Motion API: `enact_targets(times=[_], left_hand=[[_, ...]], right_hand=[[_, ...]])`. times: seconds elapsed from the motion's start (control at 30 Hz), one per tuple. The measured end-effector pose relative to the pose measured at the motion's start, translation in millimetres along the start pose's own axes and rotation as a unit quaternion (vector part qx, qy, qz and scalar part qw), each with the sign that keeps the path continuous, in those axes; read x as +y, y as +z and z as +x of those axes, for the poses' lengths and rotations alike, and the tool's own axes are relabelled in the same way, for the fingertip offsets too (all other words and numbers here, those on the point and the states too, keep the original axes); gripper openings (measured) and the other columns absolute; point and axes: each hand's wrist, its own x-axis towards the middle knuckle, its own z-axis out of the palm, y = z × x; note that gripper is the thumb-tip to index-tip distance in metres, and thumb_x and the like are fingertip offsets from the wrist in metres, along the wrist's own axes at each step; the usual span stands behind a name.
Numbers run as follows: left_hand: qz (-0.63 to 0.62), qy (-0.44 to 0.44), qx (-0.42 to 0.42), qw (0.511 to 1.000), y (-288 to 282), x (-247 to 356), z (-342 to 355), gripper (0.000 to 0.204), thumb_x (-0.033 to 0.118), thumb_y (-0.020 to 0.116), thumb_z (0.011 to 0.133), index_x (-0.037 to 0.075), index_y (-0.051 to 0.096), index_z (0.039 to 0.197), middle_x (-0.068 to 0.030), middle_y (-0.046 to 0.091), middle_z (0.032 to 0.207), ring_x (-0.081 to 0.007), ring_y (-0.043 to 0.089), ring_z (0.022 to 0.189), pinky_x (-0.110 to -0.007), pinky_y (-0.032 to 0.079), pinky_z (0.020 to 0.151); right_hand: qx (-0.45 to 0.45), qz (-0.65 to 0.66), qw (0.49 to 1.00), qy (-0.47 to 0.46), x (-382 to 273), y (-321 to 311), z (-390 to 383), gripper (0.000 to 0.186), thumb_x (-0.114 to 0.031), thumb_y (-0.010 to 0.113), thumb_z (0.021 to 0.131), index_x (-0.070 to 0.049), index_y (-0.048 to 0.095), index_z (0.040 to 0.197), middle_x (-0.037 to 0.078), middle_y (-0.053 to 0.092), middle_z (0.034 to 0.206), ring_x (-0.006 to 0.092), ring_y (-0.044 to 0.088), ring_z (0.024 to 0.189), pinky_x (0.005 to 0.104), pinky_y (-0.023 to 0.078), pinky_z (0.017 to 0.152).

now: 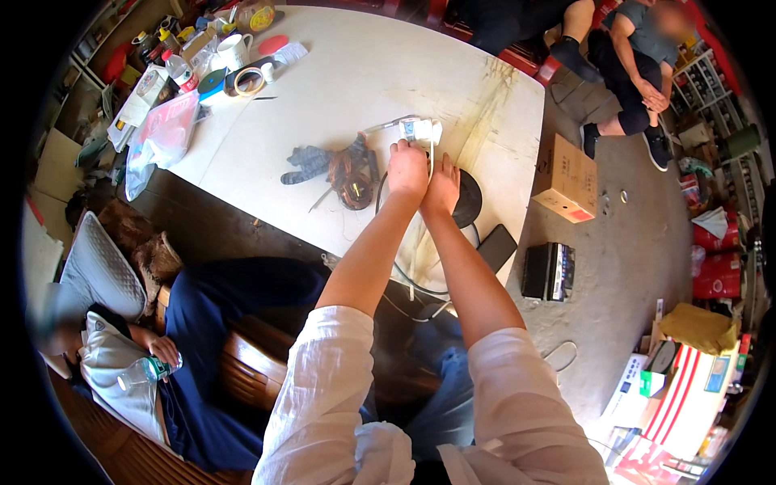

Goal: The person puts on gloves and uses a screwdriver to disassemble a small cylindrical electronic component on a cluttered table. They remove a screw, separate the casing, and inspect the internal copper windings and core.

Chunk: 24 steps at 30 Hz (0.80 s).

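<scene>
On the pale surface (347,73): left hand (406,170), right hand (441,187), both part-curled, grip indeterminable, by white item (421,129), best braced steady.

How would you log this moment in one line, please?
left hand: at white item; right hand: by round black object; grips: unclear; nearby: grey glove, dark phone
</scene>
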Motion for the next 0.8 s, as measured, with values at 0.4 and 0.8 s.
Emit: enact_targets(times=[0.4, 0.8], left_hand=[[0.019, -0.064, -0.033, 0.997, -10, 6, 17, 0.032, 0.009, 0.064, 0.074, -0.004, 0.053, 0.102, -0.0202, 0.059, 0.1, -0.0362, 0.055, 0.096, -0.041, 0.044, 0.088], [-0.044, -0.029, 0.0, 0.999, -5, -27, 22, 0.042, 0.019, 0.07, 0.075, -0.001, 0.038, 0.095, -0.0249, 0.06, 0.086, -0.0449, 0.06, 0.082, -0.05, 0.049, 0.071]], right_hand=[[-0.235, -0.073, 0.969, 0.012, -3, -7, 19, 0.03, -0.028, 0.057, 0.082, -0.007, 0.062, 0.103, 0.012, 0.061, 0.107, 0.0258, 0.053, 0.112, 0.0428, 0.026, 0.11], [-0.226, 0.003, 0.973, 0.053, -20, -3, 25, 0.03, -0.025, 0.048, 0.086, -0.002, 0.066, 0.093, 0.022, 0.063, 0.104, 0.0336, 0.055, 0.11, 0.0413, 0.029, 0.108]])
